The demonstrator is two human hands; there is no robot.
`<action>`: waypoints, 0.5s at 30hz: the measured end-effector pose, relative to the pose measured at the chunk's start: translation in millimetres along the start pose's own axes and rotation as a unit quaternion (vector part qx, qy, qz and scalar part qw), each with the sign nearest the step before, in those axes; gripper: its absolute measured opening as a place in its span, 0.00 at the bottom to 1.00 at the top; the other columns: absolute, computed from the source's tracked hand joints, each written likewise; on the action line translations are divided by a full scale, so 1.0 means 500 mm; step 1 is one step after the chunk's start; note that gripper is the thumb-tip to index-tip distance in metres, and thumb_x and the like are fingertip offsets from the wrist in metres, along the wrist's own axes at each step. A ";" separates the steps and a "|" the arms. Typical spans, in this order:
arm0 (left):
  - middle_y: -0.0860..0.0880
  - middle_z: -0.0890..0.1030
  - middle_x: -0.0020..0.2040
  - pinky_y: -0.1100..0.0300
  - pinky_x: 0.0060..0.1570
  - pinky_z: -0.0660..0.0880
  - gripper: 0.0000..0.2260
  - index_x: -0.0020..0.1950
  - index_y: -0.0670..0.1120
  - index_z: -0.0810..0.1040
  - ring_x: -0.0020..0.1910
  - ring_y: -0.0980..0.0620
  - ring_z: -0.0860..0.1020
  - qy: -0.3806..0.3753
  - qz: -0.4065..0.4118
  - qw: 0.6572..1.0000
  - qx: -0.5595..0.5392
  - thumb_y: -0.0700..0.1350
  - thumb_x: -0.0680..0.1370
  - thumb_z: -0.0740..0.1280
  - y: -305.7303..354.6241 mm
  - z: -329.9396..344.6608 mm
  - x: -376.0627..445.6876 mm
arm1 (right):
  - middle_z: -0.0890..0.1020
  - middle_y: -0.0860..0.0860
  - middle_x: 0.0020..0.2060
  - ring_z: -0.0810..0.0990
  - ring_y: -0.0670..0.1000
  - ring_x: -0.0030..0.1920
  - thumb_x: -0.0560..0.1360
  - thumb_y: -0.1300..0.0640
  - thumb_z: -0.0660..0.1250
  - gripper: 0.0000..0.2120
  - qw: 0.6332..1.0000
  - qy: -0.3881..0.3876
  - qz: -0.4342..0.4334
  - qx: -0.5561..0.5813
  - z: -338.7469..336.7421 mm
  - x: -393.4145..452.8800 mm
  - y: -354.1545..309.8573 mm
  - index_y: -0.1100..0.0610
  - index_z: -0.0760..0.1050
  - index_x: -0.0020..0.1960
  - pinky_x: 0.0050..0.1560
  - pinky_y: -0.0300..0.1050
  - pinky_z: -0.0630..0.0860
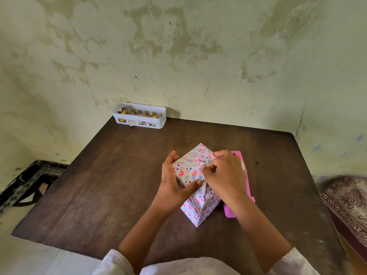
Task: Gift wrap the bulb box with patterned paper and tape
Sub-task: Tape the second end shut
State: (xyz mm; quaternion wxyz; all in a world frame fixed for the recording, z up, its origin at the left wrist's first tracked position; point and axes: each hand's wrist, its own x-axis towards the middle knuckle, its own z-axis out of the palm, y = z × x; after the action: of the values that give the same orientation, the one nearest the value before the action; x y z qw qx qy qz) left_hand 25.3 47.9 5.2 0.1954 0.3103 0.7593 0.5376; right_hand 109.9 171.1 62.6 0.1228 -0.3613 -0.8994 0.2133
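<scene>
Folding: top flaps of the paper are going down, final closure of the upper end by the look of it.
Right hand (pixel 223 173): fingers curled, pinching a folded flap at the centre of the box top.
Left hand (pixel 174 181): cupped round the left side of the box, thumb pressed on the near top corner, bracing it.
Box (pixel 198 187): stands upright mid-table, sides already covered in the heart-pattern paper (pixel 195 211), top end partly folded.
Tape: pink dispenser (pixel 241 175) lies just beside the box on the right, partly under the right arm; cannot tell if a strip is in the fingers.
Table (pixel 103 187): dark wood; white basket (pixel 139 116) of scraps at the far edge, well apart.
Tips: keep the left thumb on the corner, crease the flap tight and flat to the centre, hold it there before reaching for tape, or it likely springs open.
</scene>
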 end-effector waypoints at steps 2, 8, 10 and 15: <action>0.56 0.62 0.68 0.57 0.63 0.72 0.46 0.75 0.53 0.49 0.67 0.56 0.67 0.004 -0.022 1.000 -0.016 0.57 0.65 0.74 0.008 -0.003 0.002 | 0.78 0.45 0.51 0.74 0.44 0.50 0.73 0.49 0.68 0.15 0.999 0.017 0.000 0.032 -0.001 0.006 0.008 0.52 0.68 0.31 0.45 0.42 0.72; 0.53 0.63 0.70 0.49 0.62 0.74 0.38 0.72 0.53 0.57 0.66 0.54 0.69 0.039 -0.045 0.998 0.026 0.50 0.69 0.75 0.027 0.007 0.006 | 0.75 0.42 0.42 0.75 0.42 0.42 0.69 0.46 0.73 0.15 0.992 -0.014 0.048 0.112 -0.016 0.022 0.023 0.52 0.72 0.47 0.38 0.34 0.70; 0.54 0.64 0.68 0.49 0.61 0.75 0.35 0.70 0.54 0.59 0.65 0.54 0.70 0.045 -0.045 0.997 0.031 0.49 0.70 0.75 0.028 0.006 0.009 | 0.77 0.45 0.51 0.77 0.45 0.50 0.68 0.46 0.73 0.22 0.989 -0.033 0.069 0.129 -0.017 0.030 0.026 0.52 0.72 0.57 0.45 0.37 0.72; 0.52 0.72 0.63 0.60 0.52 0.79 0.29 0.65 0.57 0.63 0.59 0.54 0.76 -0.043 -0.034 0.998 -0.016 0.46 0.70 0.75 0.034 -0.041 0.039 | 0.79 0.45 0.49 0.75 0.42 0.44 0.70 0.47 0.72 0.15 0.988 -0.014 0.063 0.140 -0.018 0.030 0.032 0.50 0.73 0.53 0.34 0.30 0.65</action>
State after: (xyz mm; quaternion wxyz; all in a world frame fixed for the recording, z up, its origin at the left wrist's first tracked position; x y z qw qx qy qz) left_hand 2.4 50.9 29.1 0.2511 0.3038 0.7519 0.5285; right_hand 112.0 194.9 63.8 0.1462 -0.3932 -0.8380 0.3490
